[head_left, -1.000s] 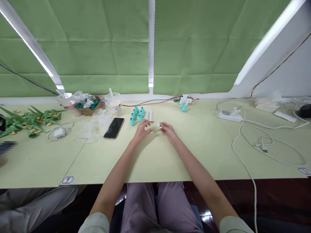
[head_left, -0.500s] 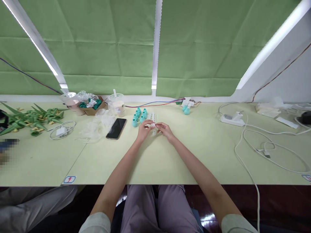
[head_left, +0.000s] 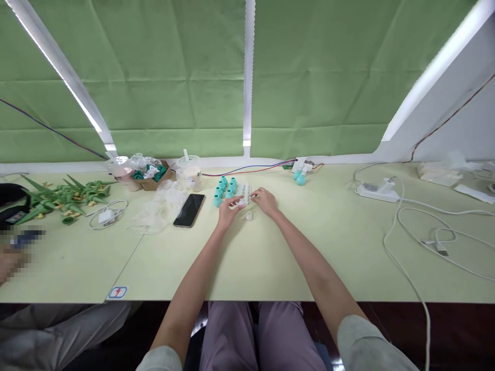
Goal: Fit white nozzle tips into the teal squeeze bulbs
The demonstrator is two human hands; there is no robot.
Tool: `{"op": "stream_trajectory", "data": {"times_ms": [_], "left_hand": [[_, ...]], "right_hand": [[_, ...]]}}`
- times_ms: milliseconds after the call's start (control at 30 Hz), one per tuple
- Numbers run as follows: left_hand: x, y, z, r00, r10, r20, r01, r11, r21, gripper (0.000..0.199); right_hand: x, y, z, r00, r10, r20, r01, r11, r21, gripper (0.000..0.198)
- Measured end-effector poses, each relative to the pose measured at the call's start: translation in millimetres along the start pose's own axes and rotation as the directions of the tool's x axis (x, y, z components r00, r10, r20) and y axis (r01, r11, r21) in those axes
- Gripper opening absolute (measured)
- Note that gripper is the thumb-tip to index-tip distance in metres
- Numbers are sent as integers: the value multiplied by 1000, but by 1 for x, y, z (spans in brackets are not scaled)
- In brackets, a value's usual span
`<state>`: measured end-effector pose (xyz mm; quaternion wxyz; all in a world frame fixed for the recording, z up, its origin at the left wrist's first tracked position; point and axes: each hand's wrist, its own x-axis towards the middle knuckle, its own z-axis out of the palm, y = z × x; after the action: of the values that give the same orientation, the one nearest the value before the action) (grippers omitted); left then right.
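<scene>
My left hand [head_left: 229, 210] is closed around a small white piece [head_left: 242, 202], pinched between thumb and fingertips. My right hand [head_left: 265, 201] reaches to the rows of small white parts [head_left: 246, 189], its thumb and index finger close together; whether a part is between them is too small to make out. Just in front of the hands a small whitish cup-shaped piece [head_left: 249, 216] stands on the table. Several turquoise bulb-shaped pieces [head_left: 218, 200] with open necks are set in rows behind my left hand.
A black phone [head_left: 189, 210] and crumpled clear plastic [head_left: 160, 203] are to the left. Drink cups [head_left: 191, 175] and a cardboard box [head_left: 157, 180] stand behind. Green plastic parts [head_left: 67, 198] and another person's hand [head_left: 11, 263] are far left. A power strip [head_left: 377, 193] with cables lies right.
My hands have moved apart. The right hand has shifted from the left hand's piece toward the white parts, while the left keeps its pinch. The whole view has shifted slightly.
</scene>
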<state>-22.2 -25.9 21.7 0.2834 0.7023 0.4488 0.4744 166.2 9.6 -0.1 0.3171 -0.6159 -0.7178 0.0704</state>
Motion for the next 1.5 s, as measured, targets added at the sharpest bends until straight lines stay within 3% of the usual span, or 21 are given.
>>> {"op": "stream_trajectory", "data": {"times_ms": [500,767,900,1133,1233,1333,1400,1500], "left_hand": [[4,-10,4,999,-44,0,44,996,-76,27],[4,-9,6,999,-26,35,31,988,-150,27],[2,-7,6,998,-31,47,37,989,-140,27],[3,-8,5,999,-34,36,39,988,-152,29],[3,-10,6,993,-77,95,94,976,-198,34],[2,-11,9,977,-105,188,154,950,-271,36],[1,-9,11,970,-105,220,170,936,-307,35],[-2,-7,14,959,-109,260,203,908,-367,35]], "right_hand": [[5,6,1,995,-91,51,91,996,-1,8],[-10,12,-2,994,-104,17,103,994,22,13],[-12,14,-1,999,-54,1,54,998,32,21],[-9,13,0,999,31,31,-36,984,176,8],[-15,4,-5,990,142,-12,-122,890,439,8],[-30,-9,-14,962,273,-31,-163,657,736,15],[-43,-18,-20,955,295,-35,-139,547,825,19],[-61,-26,-27,953,296,-57,-115,534,837,21]]}}
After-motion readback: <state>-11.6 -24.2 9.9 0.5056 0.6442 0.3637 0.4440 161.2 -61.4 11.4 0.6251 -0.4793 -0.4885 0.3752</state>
